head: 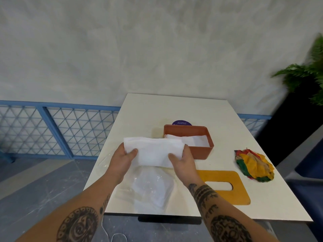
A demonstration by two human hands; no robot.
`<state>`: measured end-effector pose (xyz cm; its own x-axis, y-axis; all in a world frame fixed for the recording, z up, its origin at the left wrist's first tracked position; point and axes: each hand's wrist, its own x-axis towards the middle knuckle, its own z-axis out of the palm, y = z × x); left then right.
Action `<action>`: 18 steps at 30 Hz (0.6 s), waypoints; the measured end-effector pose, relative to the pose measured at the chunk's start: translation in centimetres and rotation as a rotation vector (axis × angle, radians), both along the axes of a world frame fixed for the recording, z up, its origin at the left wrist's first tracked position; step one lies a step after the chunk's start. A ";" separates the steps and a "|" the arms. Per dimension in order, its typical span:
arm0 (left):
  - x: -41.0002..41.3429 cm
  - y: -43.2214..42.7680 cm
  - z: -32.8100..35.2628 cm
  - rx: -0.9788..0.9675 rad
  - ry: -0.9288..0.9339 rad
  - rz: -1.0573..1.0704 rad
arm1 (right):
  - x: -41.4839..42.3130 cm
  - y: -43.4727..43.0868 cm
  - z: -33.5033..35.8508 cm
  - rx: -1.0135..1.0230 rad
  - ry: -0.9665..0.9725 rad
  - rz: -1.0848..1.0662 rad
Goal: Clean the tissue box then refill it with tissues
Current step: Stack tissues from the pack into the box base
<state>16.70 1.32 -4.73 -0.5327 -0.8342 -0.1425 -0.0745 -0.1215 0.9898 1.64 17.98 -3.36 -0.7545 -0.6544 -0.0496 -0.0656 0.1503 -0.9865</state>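
While both our hands grip it, the tissue stack sits lifted above the table, held flat between them. Our left hand clamps the stack's left end, thumb on top, fingers underneath. Our right hand clamps the right end the same way, thumb on top. Just beyond our right hand, nearly touching the stack's far right corner, is the open orange tissue box, lid off, with white tissues already lying inside. Directly below the stack, on the table, lies a clear plastic wrapper, crumpled, seemingly with some white tissue left in it. To the right of our right wrist the yellow lid lies flat, slot facing up. Further right, well apart, is a bunched multicoloured cloth. A purple round sticker peeks out behind the box.
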 end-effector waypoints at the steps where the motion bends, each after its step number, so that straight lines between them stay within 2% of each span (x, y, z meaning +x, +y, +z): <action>1: -0.4 -0.1 0.4 -0.011 0.007 0.012 | -0.6 0.0 0.3 -0.006 0.030 -0.020; 6: -3.8 0.0 2.2 -0.053 0.027 -0.018 | -4.2 0.3 2.3 -0.006 0.130 -0.068; 13: -10.4 0.9 4.1 -0.233 -0.108 -0.017 | -10.5 1.1 3.8 0.084 0.286 -0.216; 18: -14.5 0.6 4.7 -0.302 -0.187 -0.043 | -14.8 1.6 4.4 0.110 0.272 -0.224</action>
